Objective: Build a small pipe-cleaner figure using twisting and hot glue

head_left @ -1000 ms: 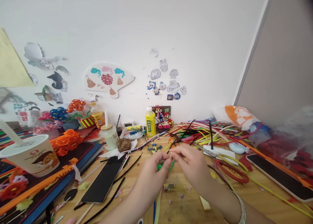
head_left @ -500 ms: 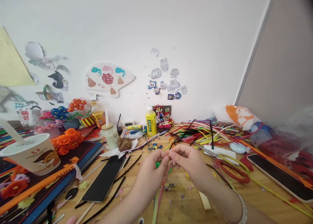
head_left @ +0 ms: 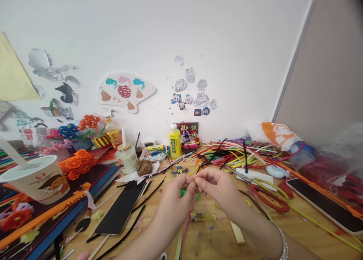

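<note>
My left hand (head_left: 181,190) and my right hand (head_left: 213,182) meet over the middle of the wooden table, fingertips pinched together. Whatever lies between the fingertips is too small and covered to make out. A bit of green (head_left: 182,192) shows behind my left thumb. Below the hands, pink strips (head_left: 187,226) run down toward the table's near edge. Just beyond the fingers sits a small blue and yellow figure (head_left: 179,171). Beneath my right hand lies a clear yellowish lighter-like tube (head_left: 203,217), with a pale flat stick (head_left: 237,232) near my right wrist.
Red-handled scissors (head_left: 269,199) and a phone (head_left: 326,205) lie at right, before a heap of coloured pipe cleaners (head_left: 241,154). Another phone (head_left: 120,209), a drink cup (head_left: 38,178) and a glass jar (head_left: 126,160) are at left. A yellow bottle (head_left: 175,142) stands by the wall.
Both hands stay pinched together in nearly the same place. The fingertips have shifted very slightly; the things on the table look unmoved.
</note>
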A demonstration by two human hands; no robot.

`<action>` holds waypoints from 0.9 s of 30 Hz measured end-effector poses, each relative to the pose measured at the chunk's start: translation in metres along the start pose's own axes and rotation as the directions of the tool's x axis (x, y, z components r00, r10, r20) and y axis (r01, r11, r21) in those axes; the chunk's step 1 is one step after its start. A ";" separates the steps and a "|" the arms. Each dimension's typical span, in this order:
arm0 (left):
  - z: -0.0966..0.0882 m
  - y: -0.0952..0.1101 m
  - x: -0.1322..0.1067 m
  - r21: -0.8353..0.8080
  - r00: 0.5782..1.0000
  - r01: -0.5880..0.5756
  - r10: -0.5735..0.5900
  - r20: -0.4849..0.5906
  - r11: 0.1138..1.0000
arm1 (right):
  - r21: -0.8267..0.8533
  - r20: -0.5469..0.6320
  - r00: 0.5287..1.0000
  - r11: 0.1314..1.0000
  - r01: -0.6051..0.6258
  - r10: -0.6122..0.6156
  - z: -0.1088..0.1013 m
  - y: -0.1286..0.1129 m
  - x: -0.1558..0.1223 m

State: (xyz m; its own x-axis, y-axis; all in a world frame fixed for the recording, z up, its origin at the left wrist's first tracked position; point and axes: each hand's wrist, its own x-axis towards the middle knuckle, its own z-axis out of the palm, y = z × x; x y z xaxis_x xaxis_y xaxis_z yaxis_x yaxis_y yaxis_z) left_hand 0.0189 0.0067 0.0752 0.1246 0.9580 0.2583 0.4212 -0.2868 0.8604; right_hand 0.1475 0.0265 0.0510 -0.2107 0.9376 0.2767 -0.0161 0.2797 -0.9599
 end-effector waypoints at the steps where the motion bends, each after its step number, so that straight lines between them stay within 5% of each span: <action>1: 0.000 0.000 0.000 0.004 1.000 0.000 0.000 -0.004 1.000 | -0.012 -0.008 1.000 1.000 0.003 -0.003 0.000 0.001 0.000; 6: 0.000 -0.004 -0.001 0.041 0.999 -0.037 0.037 -0.007 0.998 | -0.088 -0.042 0.997 0.994 0.056 -0.060 -0.001 0.003 0.001; 12: -0.002 -0.010 -0.001 0.140 0.990 -0.139 0.142 -0.011 0.980 | -0.032 0.083 0.994 0.996 0.078 -0.075 -0.007 0.001 0.004; 27: -0.001 -0.009 -0.008 0.199 0.987 -0.159 0.163 -0.006 0.967 | 0.000 0.045 0.992 0.993 0.116 -0.116 -0.007 0.008 0.003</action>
State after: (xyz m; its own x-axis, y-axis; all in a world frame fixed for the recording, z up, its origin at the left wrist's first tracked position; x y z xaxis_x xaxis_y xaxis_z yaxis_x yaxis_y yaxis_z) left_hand 0.0131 0.0015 0.0655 0.1865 0.8984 0.3976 0.5661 -0.4291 0.7039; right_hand 0.1534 0.0332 0.0450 -0.2513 0.8886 0.3838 -0.0408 0.3864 -0.9214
